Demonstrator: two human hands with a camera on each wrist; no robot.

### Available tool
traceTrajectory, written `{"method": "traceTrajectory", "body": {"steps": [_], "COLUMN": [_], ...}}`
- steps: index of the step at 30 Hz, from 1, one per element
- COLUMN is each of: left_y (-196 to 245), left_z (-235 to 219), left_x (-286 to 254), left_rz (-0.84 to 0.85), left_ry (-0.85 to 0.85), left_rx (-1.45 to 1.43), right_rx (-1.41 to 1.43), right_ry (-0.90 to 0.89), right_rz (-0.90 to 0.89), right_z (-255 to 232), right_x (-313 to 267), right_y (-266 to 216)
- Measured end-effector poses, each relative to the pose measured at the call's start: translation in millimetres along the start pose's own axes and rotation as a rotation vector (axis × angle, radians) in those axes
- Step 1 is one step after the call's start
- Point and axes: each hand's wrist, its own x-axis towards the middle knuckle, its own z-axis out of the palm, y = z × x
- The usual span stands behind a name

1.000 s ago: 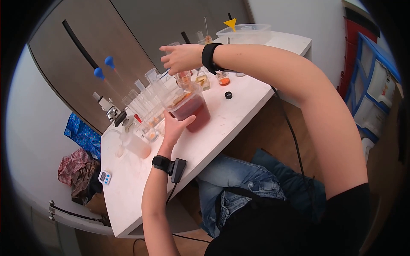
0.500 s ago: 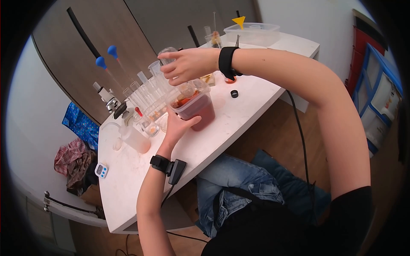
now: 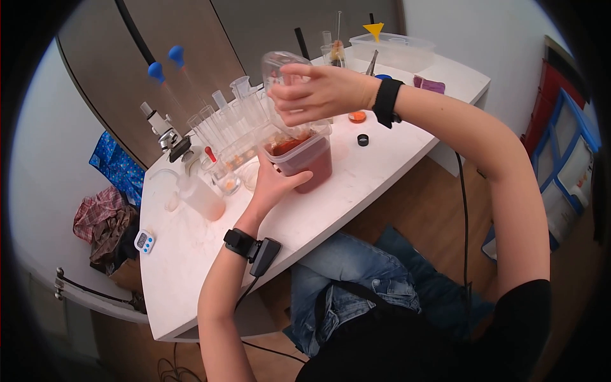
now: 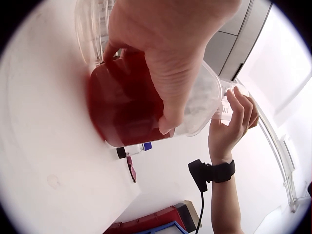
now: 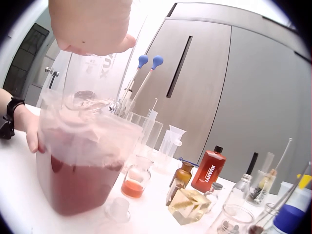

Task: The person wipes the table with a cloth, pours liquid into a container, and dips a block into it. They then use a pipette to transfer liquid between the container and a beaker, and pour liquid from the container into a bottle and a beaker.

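My left hand [image 3: 277, 181] grips the side of a clear plastic tub [image 3: 316, 167], its thumb along the near wall. Dark red liquid [image 4: 124, 109] fills the lower part of the tub, which stands on the table. Over the tub's opening, my right hand [image 3: 309, 95] holds a clear beaker [image 3: 280, 62], tipped bottom up with its mouth at the tub's rim. Printed letters on the beaker's wall show upside down in the right wrist view. Behind the tub is a small glass bottle [image 5: 132, 185] with orange liquid.
Left of the tub stand a rack of test tubes [image 3: 219, 130], a wash bottle [image 3: 200, 197] and a microscope [image 3: 167, 140]. A black cap [image 3: 363, 140] lies to the right. Farther back are a red bottle [image 5: 209, 168], a yellow funnel [image 3: 374, 29] and a clear bin [image 3: 394, 52].
My right hand has turned the beaker from down in the tub to bottom up above it. The left hand keeps its grip on the tub. The head view has shifted slightly.
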Motion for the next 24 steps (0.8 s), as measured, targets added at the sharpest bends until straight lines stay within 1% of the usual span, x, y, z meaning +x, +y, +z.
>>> {"method": "traceTrajectory", "body": {"steps": [2, 3, 4, 6, 7, 8, 10, 12, 14, 16, 18, 20, 22, 23, 24], "left_y": [0.4, 2.8, 3.7, 0.7, 0.2, 0.9, 4.5, 5.9, 7.2, 6.5, 8.2, 10.7, 10.8, 10.0, 9.2], "left_z": [0.2, 0.5, 1.4, 2.5, 2.3, 1.9, 2.1, 1.5, 0.7, 1.4, 1.3, 0.8, 1.1, 1.5, 1.9], "left_x": [-0.3, -1.3, -2.5, -3.4, -3.9, -3.5, -2.7, -3.9, -4.5, -6.2, -6.5, -7.1, -8.4, -8.4, -8.1], "left_rz": [0.0, 0.003, 0.004, -0.015, -0.031, -0.03, 0.028, 0.01, -0.012, -0.033, -0.029, -0.041, -0.054, -0.027, 0.001], "left_ry": [0.01, -0.001, -0.011, 0.006, 0.009, 0.018, 0.016, 0.011, 0.013, 0.014, -0.006, 0.005, 0.012, 0.014, 0.015], "left_rx": [0.013, 0.006, -0.003, -0.014, -0.016, -0.019, 0.054, 0.038, 0.092, 0.059, 0.067, 0.084, 0.103, 0.103, 0.104], "right_rx": [-0.022, -0.075, -0.069, -0.054, -0.051, -0.058, -0.073, -0.058, -0.092, -0.045, -0.039, -0.022, -0.018, -0.002, 0.002], "right_ry": [-0.016, -0.043, -0.036, -0.106, -0.1, -0.089, -0.065, -0.069, -0.099, -0.111, -0.117, -0.123, -0.135, -0.126, -0.127], "right_rz": [-0.008, 0.02, 0.01, 0.061, 0.055, 0.102, 0.193, 0.182, 0.252, 0.22, 0.259, 0.234, 0.262, 0.296, 0.29], "right_z": [-2.5, -5.2, -7.5, -11.0, -11.2, -10.4, -8.5, -9.1, -8.7, -8.9, -7.4, -6.7, -6.0, -3.8, -2.6], "right_x": [-11.1, -18.6, -24.8, -34.4, -37.1, -39.2, -44.0, -47.7, -48.2, -50.3, -50.9, -51.3, -53.5, -56.2, -56.7], "right_y": [-6.4, -4.9, -6.3, -9.3, -10.3, -10.2, -7.4, -3.9, -1.3, -3.6, -2.1, 0.0, 1.9, -0.1, -0.7]}}
